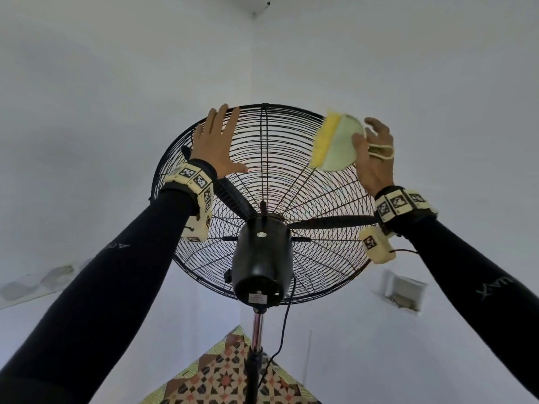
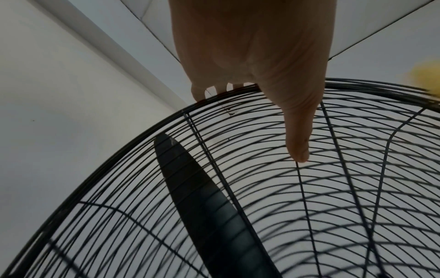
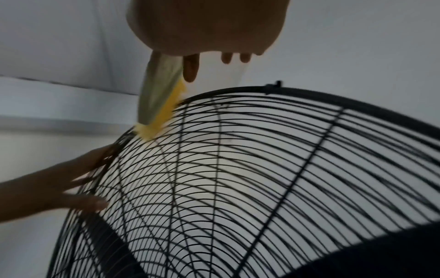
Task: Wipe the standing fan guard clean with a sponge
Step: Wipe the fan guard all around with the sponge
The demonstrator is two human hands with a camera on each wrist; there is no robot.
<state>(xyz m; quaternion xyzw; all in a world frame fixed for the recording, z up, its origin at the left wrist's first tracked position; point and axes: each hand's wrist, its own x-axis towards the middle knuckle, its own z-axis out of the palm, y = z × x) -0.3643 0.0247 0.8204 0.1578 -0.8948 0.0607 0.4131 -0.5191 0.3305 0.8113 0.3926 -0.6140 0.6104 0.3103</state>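
Right hand [image 1: 372,158]: fingers and thumb curled on the round sponge [image 1: 335,142], pale green face toward the palm, yellow edge leading; a cord loop hangs over the back of the hand. Sponge position: yellow edge against the upper right rim of the fan guard [image 1: 264,176], touching the outer wires in the right wrist view. Left hand [image 1: 217,144]: fingers straight and spread, flat against the upper left of the guard, fingertips reaching over the rim, thumb laid along a wire; holds nothing, appears to brace the head. Guard: black wire cage seen from the rear, tilted upward; dark blades [image 1: 230,196] at rest inside; motor housing [image 1: 262,258] and chrome pole [image 1: 256,325] below. Step in hand, judged: wiping the top rim. Next move calls for dragging the sponge along the wires under steady pressure, left hand holding the cage against the push.
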